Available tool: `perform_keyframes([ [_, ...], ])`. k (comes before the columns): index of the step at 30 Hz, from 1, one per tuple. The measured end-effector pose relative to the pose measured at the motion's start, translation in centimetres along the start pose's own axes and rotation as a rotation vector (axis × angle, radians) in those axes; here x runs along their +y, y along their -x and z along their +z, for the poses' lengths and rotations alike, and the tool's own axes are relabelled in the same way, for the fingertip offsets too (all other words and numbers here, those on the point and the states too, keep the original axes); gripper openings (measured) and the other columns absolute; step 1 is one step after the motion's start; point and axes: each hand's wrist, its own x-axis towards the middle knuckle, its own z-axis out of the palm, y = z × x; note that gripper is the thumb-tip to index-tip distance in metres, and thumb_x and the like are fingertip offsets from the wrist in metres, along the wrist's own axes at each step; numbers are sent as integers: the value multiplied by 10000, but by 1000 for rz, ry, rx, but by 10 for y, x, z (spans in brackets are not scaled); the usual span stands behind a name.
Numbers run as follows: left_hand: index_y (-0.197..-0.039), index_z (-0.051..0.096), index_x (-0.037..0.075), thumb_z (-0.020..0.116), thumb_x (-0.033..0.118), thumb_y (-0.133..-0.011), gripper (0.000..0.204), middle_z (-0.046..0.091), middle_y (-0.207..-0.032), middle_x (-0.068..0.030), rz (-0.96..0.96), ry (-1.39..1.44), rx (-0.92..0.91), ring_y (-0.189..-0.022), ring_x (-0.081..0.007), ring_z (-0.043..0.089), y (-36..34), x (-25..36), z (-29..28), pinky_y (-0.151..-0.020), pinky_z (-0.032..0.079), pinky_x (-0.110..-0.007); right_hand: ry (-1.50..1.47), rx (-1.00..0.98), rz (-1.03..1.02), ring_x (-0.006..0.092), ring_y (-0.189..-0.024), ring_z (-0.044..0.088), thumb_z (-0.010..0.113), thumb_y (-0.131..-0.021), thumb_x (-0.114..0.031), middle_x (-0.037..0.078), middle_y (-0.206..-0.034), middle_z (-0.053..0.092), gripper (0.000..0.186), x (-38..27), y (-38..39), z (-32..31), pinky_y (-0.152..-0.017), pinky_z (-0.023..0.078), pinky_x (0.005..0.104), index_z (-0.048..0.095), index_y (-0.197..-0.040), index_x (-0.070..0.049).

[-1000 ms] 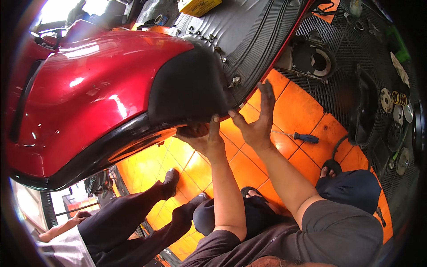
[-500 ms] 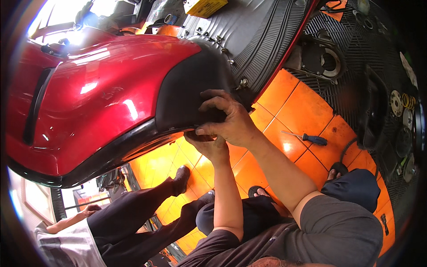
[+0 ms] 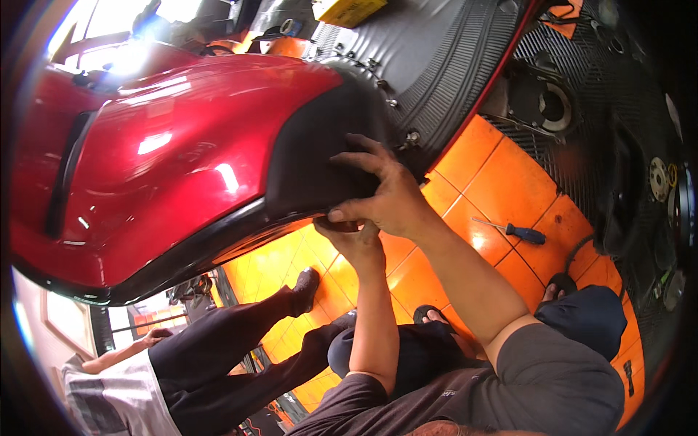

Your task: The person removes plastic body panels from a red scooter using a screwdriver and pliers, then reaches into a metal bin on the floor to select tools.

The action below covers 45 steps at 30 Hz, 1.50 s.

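My right hand (image 3: pixel 385 189) rests on the black lower panel (image 3: pixel 307 145) of a red scooter body (image 3: pixel 145 182), fingers spread over the panel and thumb at its lower edge. My left hand (image 3: pixel 352 241) is just below that edge, under my right thumb, with fingers curled in; what they hold is hidden. The panel adjoins a ridged black footboard (image 3: pixel 436 73), with small bolts (image 3: pixel 413 138) along the join.
A yellow box (image 3: pixel 347 9) is on the footboard. A blue-handled screwdriver (image 3: pixel 525 234) lies on orange tiles (image 3: pixel 487 174). Metal housing (image 3: pixel 538 98), discs (image 3: pixel 660 178) and other parts sit on black matting at right. Another person's legs (image 3: pixel 233 349) are at lower left.
My right hand moved left from near the footboard edge onto the black panel, thumb coming down to its lower edge. My left hand stays under that edge. The view shifted slightly.
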Motion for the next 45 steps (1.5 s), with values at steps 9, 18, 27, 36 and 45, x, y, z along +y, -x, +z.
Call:
perform_keyframes([
  [9,-1332,226,-20,885,302,-631,1015,473,-1238,-163,34,-141,-45,-1084,-241,541,-5,8,-5,-902,480,-332,227,-166,-21,314,-1299,448,868,-600,-285,181,-1391,462,719,-17,5,-22,-1052,402,396,609,-1235,-68],
  [18,-1308,220,21,783,34,-688,838,461,-1215,-155,-67,-85,-71,-1081,-228,535,-2,22,8,-915,461,-323,904,-375,1011,230,-718,662,852,-655,-361,157,-752,670,438,78,51,-193,-672,520,367,689,-779,25],
  [27,-1336,209,13,750,-49,-693,843,432,-1234,-153,-53,-22,-93,-1131,-226,482,-11,16,1,-991,409,-336,1360,-291,1054,251,-1006,625,751,-772,-188,136,-1172,638,390,158,147,-159,-783,522,423,657,-1125,-51],
  [36,-1334,230,37,798,-26,-670,876,474,-1205,-132,-108,-85,-74,-1060,-204,542,-8,-5,-18,-923,467,-304,759,-587,506,212,-744,639,715,-697,-193,85,-827,696,321,-126,22,-118,-703,507,336,714,-991,-64],
  [45,-1335,219,43,792,-19,-673,878,482,-1215,-128,-133,-92,-80,-1112,-207,527,-11,9,-6,-984,424,-326,902,-528,325,315,-852,655,558,-733,-125,188,-836,672,249,-149,2,-93,-788,506,406,722,-910,-62],
])
